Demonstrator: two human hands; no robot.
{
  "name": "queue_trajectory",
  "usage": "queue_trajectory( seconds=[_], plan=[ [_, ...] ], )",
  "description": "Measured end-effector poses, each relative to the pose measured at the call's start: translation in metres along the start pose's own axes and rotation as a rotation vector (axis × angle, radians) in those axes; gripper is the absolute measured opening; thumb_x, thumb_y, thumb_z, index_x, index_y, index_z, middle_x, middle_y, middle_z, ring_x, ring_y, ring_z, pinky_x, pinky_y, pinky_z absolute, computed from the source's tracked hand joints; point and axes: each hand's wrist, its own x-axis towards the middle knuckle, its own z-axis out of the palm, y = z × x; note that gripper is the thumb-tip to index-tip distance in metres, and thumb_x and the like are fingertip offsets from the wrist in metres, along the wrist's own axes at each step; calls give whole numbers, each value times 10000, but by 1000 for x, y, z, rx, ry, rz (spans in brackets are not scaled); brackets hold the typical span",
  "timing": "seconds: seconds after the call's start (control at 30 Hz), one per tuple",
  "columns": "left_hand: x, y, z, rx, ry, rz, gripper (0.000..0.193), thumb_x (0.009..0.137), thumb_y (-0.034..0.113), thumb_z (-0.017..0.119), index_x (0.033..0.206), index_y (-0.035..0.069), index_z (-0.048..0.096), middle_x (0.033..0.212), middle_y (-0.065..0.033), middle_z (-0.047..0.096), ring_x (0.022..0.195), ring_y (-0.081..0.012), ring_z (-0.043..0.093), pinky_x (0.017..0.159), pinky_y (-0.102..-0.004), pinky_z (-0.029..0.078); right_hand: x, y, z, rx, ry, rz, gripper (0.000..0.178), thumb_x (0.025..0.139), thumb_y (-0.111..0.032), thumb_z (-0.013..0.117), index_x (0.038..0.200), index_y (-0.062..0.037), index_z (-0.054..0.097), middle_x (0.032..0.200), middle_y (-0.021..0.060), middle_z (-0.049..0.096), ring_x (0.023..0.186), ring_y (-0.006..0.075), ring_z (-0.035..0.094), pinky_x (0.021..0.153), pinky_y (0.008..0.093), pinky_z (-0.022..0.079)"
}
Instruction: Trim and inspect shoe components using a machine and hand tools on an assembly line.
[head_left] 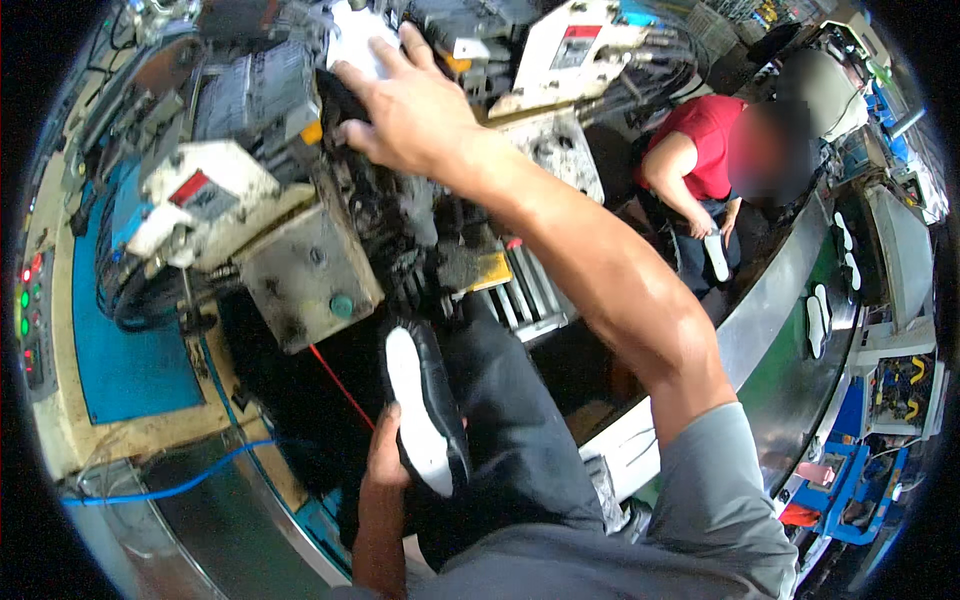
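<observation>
My left hand is closed around the side of a black shoe upper with a white sole-shaped bottom. I hold it upright over my lap, white face toward me. My right arm stretches up to the machine. There my right hand rests with fingers spread on a second white-bottomed shoe upper set in the top of the machine. Its thumb is apart from the fingers, beside the black edge. Part of that shoe is hidden under the hand.
A control panel with lit buttons stands at the left, near a blue hose. At the right, a person in red holds another shoe piece. White-bottomed shoes lie on the green conveyor beyond, near a blue rack.
</observation>
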Motion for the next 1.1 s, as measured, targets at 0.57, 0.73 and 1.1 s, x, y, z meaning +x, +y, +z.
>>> queue_trajectory(
  seconds=[0.57,0.73,1.1],
  plan=[
    [-79,-45,-5,216,22,592,729,1045,218,639,1685,73,323,1503,-143,565,1382,-280,576,1200,-454,456,-360,-241,-57,1491,-359,978,719,1172,-441,524,1689,28,352,1538,203,619,1404,275,579,1208,354,418],
    [-125,-68,-55,65,308,655,570,1021,273,695,1505,35,513,1274,-107,676,1157,-261,692,1019,-439,580,-338,-272,-72,1546,-923,1161,761,1139,-494,582,1668,21,399,1345,222,722,1122,218,713,969,352,588],
    [-263,70,-348,759,1305,790,787,960,122,805,1656,33,446,1654,-202,497,1466,-352,511,1250,-435,382,-422,-198,-122,1453,-756,1114,516,1141,-246,627,1557,42,531,1345,237,729,1116,271,767,985,392,632]
  ],
)
